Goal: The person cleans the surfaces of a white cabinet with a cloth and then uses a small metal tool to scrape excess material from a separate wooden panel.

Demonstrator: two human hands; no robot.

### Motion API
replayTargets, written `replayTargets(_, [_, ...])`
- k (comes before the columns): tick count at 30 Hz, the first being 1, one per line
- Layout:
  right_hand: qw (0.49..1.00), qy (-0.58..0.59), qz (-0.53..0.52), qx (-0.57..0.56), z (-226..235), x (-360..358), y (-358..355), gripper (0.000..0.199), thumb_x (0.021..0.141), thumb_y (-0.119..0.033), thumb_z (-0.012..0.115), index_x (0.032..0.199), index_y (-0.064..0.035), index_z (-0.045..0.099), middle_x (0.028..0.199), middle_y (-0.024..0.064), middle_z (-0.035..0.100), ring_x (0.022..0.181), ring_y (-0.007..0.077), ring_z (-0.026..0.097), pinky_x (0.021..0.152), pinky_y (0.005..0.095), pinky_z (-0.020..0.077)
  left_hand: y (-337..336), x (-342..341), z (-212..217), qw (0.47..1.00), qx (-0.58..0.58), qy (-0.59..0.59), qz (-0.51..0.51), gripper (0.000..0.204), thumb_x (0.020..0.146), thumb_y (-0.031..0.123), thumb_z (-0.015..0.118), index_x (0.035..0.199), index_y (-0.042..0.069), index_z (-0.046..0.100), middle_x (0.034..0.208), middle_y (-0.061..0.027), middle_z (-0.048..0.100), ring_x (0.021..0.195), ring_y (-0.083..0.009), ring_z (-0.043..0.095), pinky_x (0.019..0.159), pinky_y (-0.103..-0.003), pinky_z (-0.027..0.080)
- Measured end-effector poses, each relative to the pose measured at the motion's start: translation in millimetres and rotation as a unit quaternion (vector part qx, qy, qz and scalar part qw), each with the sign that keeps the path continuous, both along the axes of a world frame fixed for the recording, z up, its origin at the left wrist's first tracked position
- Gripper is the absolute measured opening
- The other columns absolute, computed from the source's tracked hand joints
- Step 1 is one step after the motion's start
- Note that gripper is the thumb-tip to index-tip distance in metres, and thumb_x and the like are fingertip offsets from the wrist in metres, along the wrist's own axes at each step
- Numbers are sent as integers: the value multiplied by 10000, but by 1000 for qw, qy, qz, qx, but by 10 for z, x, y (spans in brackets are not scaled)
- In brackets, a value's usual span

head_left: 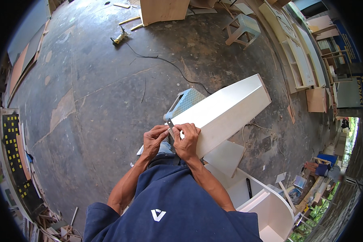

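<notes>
Close together at the near left end of a long white panel piece [226, 109], both hands work on a small dark metal strip with holes [170, 123]. My right hand [187, 140] is closed, pinching the strip between thumb and fingers against the panel's end. My left hand [154, 141] is also closed, its fingertips pinched right beside the strip; whatever they hold is too small to make out. The white piece has two long faces meeting at an angle. It slants away to the far right, over a pale blue plastic stool [185, 103].
A yellow power tool [120, 38] lies far left, its black cord trailing toward the stool. Another plastic stool [243, 30] stands far right. Near my right side are a loose white board [225, 158] and a curved white cabinet part [284, 205]. Shelving frames [296, 60] line the right.
</notes>
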State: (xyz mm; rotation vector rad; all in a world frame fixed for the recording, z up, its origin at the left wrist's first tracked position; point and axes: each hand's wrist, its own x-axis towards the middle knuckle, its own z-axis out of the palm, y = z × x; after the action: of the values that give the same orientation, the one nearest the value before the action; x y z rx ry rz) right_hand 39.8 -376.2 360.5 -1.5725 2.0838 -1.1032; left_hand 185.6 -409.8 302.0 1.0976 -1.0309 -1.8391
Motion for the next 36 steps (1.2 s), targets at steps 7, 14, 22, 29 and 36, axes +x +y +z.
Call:
replayTargets(7, [1000,-11,12,9,26,1,-23,71,879,-149,681,866,-80,681,856,52,668,872,265,595,838,410,388,-30,26,8,1000,-11,21,-15,219,927,59,694,1131,-13,729,1114,-85,668,1016,-146,613,878,-252,489])
replayTargets(14, [1000,3,13,-3,22,9,-24,92,886,-158,675,858,-70,677,852,59,668,864,268,595,837,415,393,-28,13,2,1000,-15,7,-16,220,931,66,691,1133,-14,727,1111,-90,673,1011,-145,622,869,-245,499])
replayTargets(22, [1000,-6,20,-12,-9,-13,-27,85,876,-152,684,859,-68,686,858,62,668,873,263,595,843,406,391,-56,24,14,999,-25,2,-21,206,924,68,699,1111,-10,738,1080,-81,680,974,-137,618,843,-245,498])
replayTargets(29, [1000,-23,11,-18,-38,-40,-12,69,857,-137,693,874,-70,695,857,60,666,880,258,590,839,406,391,-62,-4,80,1000,-25,2,-14,196,926,83,704,1092,-12,746,1043,-66,675,914,-115,601,777,-236,491])
replayTargets(36, [999,3,44,-26,-19,-23,-7,60,856,-130,691,881,-75,695,859,55,660,880,256,590,840,411,393,-51,52,-22,998,-46,-11,-34,199,925,79,705,1097,-13,744,1015,-54,662,883,-103,595,752,-227,482])
